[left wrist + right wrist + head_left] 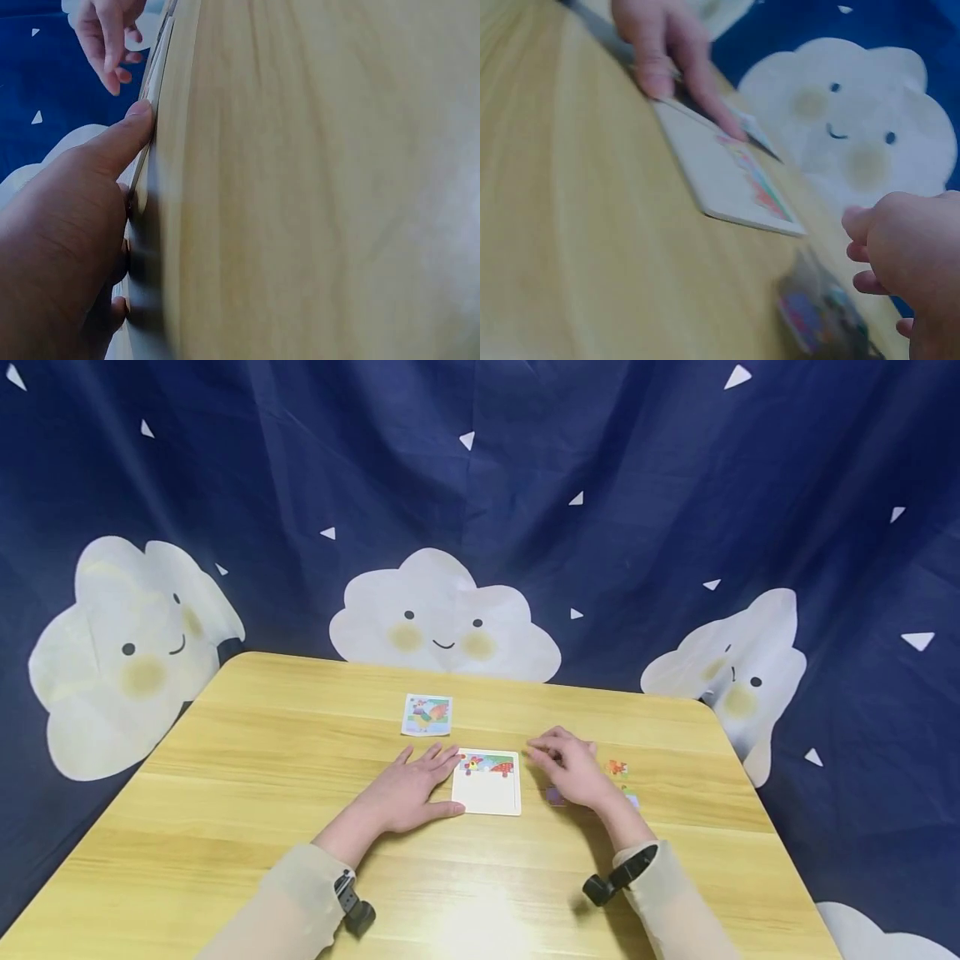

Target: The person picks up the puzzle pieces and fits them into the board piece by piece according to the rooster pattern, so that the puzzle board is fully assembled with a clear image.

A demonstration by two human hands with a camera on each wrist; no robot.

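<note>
As I view it remotely: white jigsaw tray (486, 794), red-and-green top row (489, 764) fitted, on wooden table (247, 827); left hand (408, 789), spread, touching its left edge; right hand (572, 770), loosely relaxed, rightward.

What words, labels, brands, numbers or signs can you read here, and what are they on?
None can be read.
Rooster picture card: any print is too small to read.
Puzzle board and loose puzzle pieces: coloured artwork, no readable text.
Blue cloud curtain: faces and triangles, no lettering.
</note>
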